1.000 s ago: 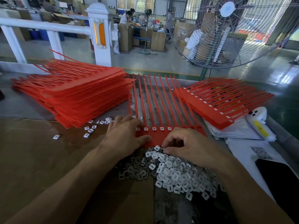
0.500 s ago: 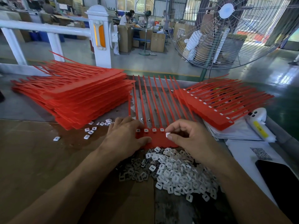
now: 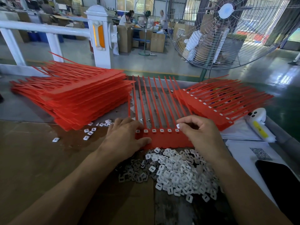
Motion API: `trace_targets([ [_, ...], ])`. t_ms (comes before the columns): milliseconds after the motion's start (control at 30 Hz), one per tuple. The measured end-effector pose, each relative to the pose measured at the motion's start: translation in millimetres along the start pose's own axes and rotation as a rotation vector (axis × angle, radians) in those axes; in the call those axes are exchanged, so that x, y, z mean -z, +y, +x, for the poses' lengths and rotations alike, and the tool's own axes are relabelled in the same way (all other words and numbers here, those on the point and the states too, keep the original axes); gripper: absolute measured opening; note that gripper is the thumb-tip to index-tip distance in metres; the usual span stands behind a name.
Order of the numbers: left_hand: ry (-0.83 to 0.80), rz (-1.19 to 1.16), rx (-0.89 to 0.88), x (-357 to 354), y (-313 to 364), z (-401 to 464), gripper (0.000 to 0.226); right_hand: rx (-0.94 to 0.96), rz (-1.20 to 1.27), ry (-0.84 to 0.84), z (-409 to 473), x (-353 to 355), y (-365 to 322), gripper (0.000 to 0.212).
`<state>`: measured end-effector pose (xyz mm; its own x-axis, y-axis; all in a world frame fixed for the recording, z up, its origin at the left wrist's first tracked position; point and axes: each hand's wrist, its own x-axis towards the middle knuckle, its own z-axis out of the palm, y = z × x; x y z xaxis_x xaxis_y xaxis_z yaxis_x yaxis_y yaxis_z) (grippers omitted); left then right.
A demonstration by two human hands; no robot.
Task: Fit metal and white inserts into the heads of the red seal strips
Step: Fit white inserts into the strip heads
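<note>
The red seal strip sheet [image 3: 164, 138] lies flat on the bench [image 3: 32, 159], between two red stacks. The left hand [image 3: 125, 140], fingers flat, presses it steady. The right hand [image 3: 199, 135] pinches a white insert [image 3: 178, 126] over the next head, the supply pile [image 3: 177, 172] just beneath.

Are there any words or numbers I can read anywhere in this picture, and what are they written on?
Yellow label on the white handheld device: dark digits, too blurred to read for sure.
Paper sheet at the right: a printed square code, a pattern, not words.
White inserts and red seal strips: no writing shows.
Signs far back in the hall: too small and blurred to read.
</note>
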<state>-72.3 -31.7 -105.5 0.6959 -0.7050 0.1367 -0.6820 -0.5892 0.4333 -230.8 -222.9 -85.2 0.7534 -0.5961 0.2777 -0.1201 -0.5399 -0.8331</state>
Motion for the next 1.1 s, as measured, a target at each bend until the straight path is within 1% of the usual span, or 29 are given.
trace_targets([
  [67, -0.003, 0.000, 0.004, -0.2, -0.2, 0.4, 0.059, -0.036, -0.013, 0.059, 2.8, 4.5, 5.1, 0.012],
  [133, -0.005, 0.002, 0.007, -0.7, 0.0, 0.7, 0.059, -0.055, -0.033, 0.078, 4.9, 8.4, 10.1, 0.012],
  [467, -0.002, -0.001, 0.006, -0.1, 0.3, -0.1, 0.059, -0.047, -0.054, 0.053, 6.9, 6.8, 15.5, 0.019],
  [767, 0.002, -0.001, -0.001, 0.3, -0.1, -0.9, 0.058, -0.015, -0.238, 0.092, 12.0, 6.2, 25.5, 0.020],
  [900, 0.010, 0.000, -0.005, -0.4, -0.3, -0.8, 0.058, -0.026, -0.334, 0.079, 17.3, 2.4, 27.8, 0.018],
  [1100, 0.009, 0.003, 0.002, -1.0, -0.5, 0.0, 0.058, -0.035, -0.406, 0.042, 20.1, -3.0, 23.4, 0.020],
])
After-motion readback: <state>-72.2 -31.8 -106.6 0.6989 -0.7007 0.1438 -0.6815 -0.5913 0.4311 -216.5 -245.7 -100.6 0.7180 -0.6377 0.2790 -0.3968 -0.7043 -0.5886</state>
